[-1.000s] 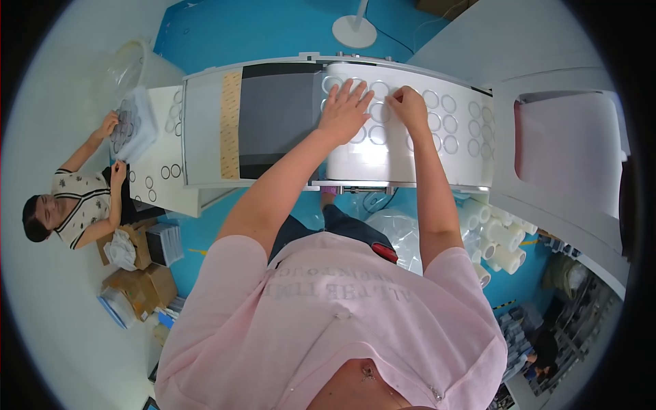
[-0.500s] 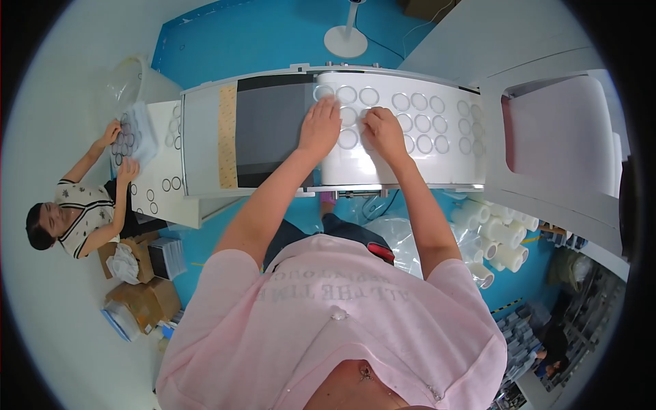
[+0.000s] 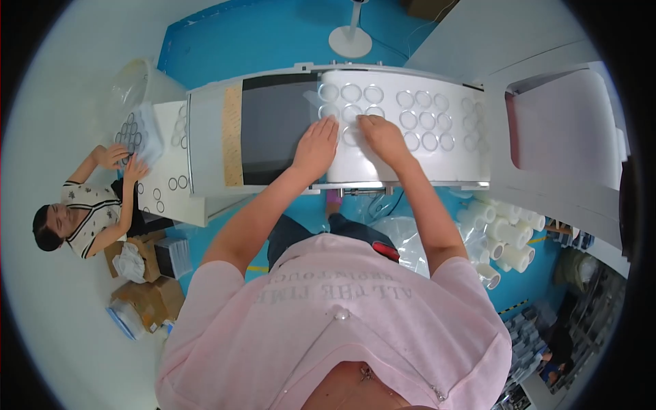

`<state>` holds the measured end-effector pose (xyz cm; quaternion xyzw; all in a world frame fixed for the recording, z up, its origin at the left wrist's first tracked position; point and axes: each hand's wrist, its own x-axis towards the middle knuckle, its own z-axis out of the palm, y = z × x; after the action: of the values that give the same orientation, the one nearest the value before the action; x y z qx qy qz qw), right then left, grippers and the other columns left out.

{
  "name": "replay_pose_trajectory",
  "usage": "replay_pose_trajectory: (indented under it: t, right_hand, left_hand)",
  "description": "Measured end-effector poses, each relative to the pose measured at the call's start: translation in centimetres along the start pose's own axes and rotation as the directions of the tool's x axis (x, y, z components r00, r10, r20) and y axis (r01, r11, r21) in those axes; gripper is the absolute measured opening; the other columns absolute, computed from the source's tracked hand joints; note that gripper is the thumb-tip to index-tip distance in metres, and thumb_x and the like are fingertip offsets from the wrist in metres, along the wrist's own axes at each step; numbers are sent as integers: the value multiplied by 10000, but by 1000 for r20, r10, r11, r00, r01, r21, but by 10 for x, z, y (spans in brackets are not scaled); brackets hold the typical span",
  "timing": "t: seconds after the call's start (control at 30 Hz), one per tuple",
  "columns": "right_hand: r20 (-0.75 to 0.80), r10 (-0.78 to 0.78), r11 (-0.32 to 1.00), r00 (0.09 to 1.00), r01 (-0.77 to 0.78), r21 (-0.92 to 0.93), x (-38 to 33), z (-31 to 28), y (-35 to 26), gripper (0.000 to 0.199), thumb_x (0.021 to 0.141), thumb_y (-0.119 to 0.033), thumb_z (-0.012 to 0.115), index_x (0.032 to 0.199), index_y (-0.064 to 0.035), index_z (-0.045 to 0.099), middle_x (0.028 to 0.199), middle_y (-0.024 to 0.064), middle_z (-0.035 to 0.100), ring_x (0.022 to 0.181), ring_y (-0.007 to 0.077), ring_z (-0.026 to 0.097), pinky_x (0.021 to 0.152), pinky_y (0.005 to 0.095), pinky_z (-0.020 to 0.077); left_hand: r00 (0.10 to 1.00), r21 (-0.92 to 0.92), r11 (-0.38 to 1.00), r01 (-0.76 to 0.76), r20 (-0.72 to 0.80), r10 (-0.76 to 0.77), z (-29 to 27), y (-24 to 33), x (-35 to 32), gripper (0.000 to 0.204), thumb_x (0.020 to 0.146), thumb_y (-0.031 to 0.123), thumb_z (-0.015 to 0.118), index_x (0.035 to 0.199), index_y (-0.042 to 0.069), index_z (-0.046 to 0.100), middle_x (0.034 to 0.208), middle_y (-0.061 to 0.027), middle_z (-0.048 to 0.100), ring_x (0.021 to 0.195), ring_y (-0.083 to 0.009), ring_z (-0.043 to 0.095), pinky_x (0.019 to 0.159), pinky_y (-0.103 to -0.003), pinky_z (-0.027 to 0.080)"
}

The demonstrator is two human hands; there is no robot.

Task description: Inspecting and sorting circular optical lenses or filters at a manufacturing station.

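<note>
Clear round pieces with pale rims (image 3: 350, 93) lie in rows of three on the white surface (image 3: 376, 167) of a long machine bed. My left hand (image 3: 318, 145) lies flat at that surface's left edge, fingers stretched out together, tips beside the leftmost pieces. My right hand (image 3: 384, 139) is to the right, its fingers bent and pressed together at the middle column of the nearest group; whatever they hold is hidden. Something like thin clear film (image 3: 311, 101) shows past the left edge, over the dark section (image 3: 280, 130) of the bed.
The bed leads right into a white machine housing (image 3: 567, 123). At the left, a co-worker handles dark-rimmed rings on a clear sheet at a white table (image 3: 179, 205). Cardboard boxes (image 3: 160, 301) stand below that table. White rolls (image 3: 509, 236) lie on the blue floor at right.
My left hand has come nearer along the left edge. My right hand has shifted slightly left and nearer. A piece formerly under my left fingers now shows. The co-worker's hands have moved.
</note>
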<state>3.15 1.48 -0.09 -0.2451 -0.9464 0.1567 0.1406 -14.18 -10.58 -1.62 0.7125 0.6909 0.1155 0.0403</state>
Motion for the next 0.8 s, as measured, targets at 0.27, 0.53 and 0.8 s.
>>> replay_pose_trajectory:
  t: [0.27, 0.53, 0.8]
  right_hand:
    - [99, -81, 973, 992, 57, 224, -41, -28, 12, 346, 782, -6, 563, 1114, -77, 628, 1043, 107, 671, 971, 302, 624, 915, 402, 474]
    - [252, -59, 967, 966, -8, 255, -90, -29, -51, 260, 743, -69, 592, 997, -58, 644, 862, 117, 661, 889, 333, 606, 927, 440, 455]
    - [281, 750, 653, 599, -599, -464, -246, -49, 20, 367, 805, -159, 624, 1127, 6, 560, 1041, 221, 641, 952, 312, 637, 827, 400, 486]
  left_hand:
    - [997, -39, 999, -1, 73, 4, -25, 17, -14, 436, 826, 151, 572, 1210, -52, 531, 1293, -166, 522, 1192, -268, 496, 1032, -385, 373]
    - [951, -111, 993, -52, 299, 83, -53, 25, -58, 184, 811, 240, 615, 812, 58, 637, 849, -108, 618, 931, -285, 573, 794, -447, 454]
    - [897, -703, 582, 409, 193, -397, -96, 0, -193, 407, 890, 267, 622, 607, 26, 456, 625, -126, 487, 593, -311, 463, 553, -400, 371]
